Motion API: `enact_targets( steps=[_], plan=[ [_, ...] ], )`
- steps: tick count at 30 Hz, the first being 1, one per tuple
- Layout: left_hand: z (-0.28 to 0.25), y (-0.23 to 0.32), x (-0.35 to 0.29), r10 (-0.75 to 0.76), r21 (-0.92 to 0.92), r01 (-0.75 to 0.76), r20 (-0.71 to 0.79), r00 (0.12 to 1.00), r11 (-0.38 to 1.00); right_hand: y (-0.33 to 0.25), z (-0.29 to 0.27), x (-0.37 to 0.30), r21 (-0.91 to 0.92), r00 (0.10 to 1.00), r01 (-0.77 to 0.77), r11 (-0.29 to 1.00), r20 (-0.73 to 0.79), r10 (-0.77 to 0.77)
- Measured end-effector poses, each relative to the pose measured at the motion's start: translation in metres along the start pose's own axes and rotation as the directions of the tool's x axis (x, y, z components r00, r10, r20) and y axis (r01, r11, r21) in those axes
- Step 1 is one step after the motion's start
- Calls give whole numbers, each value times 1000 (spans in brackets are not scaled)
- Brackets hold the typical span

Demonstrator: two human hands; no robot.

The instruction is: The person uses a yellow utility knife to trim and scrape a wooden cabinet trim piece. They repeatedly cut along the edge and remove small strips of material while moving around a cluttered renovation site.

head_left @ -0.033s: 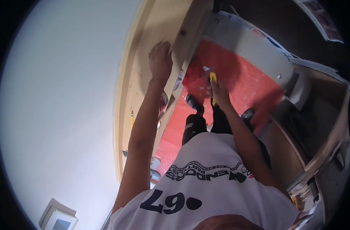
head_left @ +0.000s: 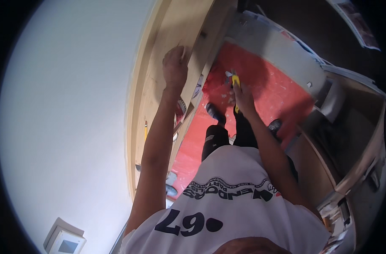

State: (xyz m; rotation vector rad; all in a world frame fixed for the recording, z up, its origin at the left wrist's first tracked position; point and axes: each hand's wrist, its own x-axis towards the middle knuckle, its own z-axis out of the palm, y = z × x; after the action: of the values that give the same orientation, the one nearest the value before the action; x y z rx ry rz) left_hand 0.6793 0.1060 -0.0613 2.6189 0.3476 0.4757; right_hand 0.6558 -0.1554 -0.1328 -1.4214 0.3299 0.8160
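Note:
My left hand (head_left: 174, 67) is reached out over the pale wooden board (head_left: 159, 72), with its fingers curled in against the wood. A thin light edge shows by those fingers, but what they hold, if anything, is too small to make out. In my right hand (head_left: 244, 100) is a yellow utility knife (head_left: 236, 80), gripped by its handle and pointing away from me above the red floor covering (head_left: 269, 84). The two hands are well apart. A yellow pencil-like stick (head_left: 146, 130) lies on the board, left of my left forearm.
A white wall (head_left: 66, 106) borders the board on the left, with a small white panel (head_left: 68, 244) low on it. Open wooden cabinet parts (head_left: 362, 161) stand on the right. My dark shoes (head_left: 214, 111) are on the red covering, which has pale scraps on it.
My left hand has shifted very slightly to the left along the board. The right hand still grips the knife, its wrist turned a little.

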Motion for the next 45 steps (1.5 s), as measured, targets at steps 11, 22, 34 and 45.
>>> enact_targets(
  steps=[11,22,34,45],
  plan=[
    [-45,-41,-41,-461,2,462,52,886,887,-118,71,52,-268,936,249,931,314,-160],
    [-52,-49,-42,-325,19,325,58,944,946,-101,90,65,-417,940,289,862,294,-173],
    [-33,-76,-54,-55,107,77,-200,978,991,-101,91,66,-491,950,245,836,294,-106],
    [-33,-73,-54,-23,234,80,-240,971,969,-109,96,79,-508,918,320,800,374,-130]
  ],
)
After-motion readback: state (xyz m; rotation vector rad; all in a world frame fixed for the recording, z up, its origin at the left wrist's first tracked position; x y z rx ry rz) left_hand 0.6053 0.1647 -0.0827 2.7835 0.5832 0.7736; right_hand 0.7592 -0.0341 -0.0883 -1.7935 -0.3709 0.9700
